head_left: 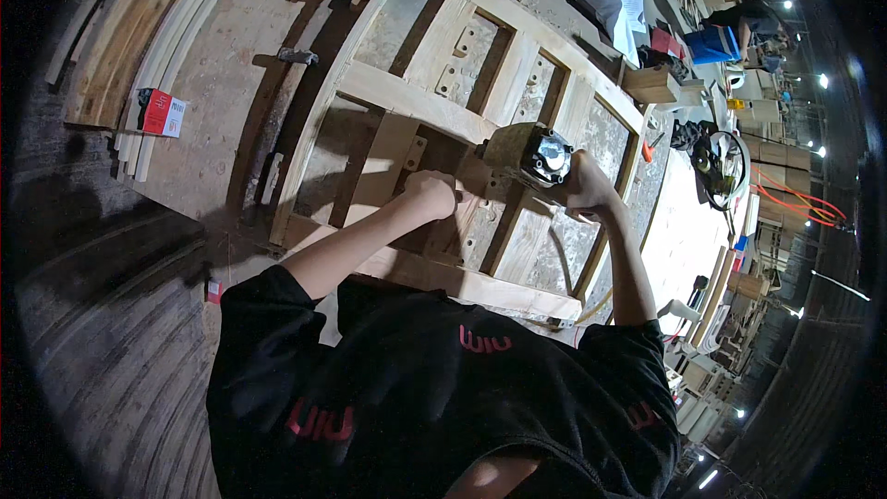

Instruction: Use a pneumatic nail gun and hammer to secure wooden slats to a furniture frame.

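Note:
A ladder-like wooden frame point(414, 113) with rails and several cross slats lies on the bench below me. My right hand point(591, 188) is wrapped round the handle of a nail gun point(519, 153), whose rounded head with a dark, shiny cap stands over the frame's middle. The gun's nose is hidden beneath its body. My left hand point(431, 194) is closed low over a slat in the near row, left of the gun. Its fingertips are out of sight, so what they grip does not show.
Long white and brown strips point(189, 32) lie at the left with a red-and-white packet point(162, 113) on them. A bar clamp point(277, 120) runs along the frame's left side. Right of it are an orange-handled tool point(648, 153) and an orange hose point(802, 196). Another person point(753, 28) is far right.

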Demonstrator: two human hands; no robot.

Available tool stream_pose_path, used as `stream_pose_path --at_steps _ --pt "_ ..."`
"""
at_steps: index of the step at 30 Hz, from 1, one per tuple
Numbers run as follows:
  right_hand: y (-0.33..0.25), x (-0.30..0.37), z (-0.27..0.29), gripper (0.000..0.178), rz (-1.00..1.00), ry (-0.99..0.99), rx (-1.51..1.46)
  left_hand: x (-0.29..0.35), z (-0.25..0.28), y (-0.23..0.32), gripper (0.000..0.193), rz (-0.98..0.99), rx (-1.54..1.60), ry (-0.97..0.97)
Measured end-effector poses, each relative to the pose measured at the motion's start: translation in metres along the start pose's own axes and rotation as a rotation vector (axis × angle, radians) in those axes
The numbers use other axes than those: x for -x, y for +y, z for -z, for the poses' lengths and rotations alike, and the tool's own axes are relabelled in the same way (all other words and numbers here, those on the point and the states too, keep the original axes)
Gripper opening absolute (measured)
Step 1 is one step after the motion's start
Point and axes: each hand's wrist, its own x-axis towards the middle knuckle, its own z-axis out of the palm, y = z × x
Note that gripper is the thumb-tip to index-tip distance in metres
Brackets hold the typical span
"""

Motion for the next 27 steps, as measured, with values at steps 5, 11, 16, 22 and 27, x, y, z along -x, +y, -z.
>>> stream_pose_path --at_steps 5,11,16,22,27 --pt "-0.029 -0.011 0.009 0.018 -0.065 -0.046 -0.01 -0.003 -0.001 -0.004 0.057 0.055 0.024 -0.049" --pt "-0.04 -0.014 0.016 0.02 -0.111 -0.119 0.055 -0.008 0.003 0.004 0.032 0.185 -0.059 -0.124" --pt "-0.027 -0.007 0.015 0.021 -0.029 -0.062 -0.063 -0.008 0.005 0.004 0.052 0.126 -0.045 -0.13" --pt "-0.024 0.003 0.02 0.021 -0.125 -0.121 0.007 -0.006 0.005 0.005 0.035 0.168 -0.085 -0.143" --pt "-0.035 0.006 0.019 0.023 -0.13 -0.095 -0.007 0.0 0.016 0.006 0.033 0.101 -0.058 -0.228"
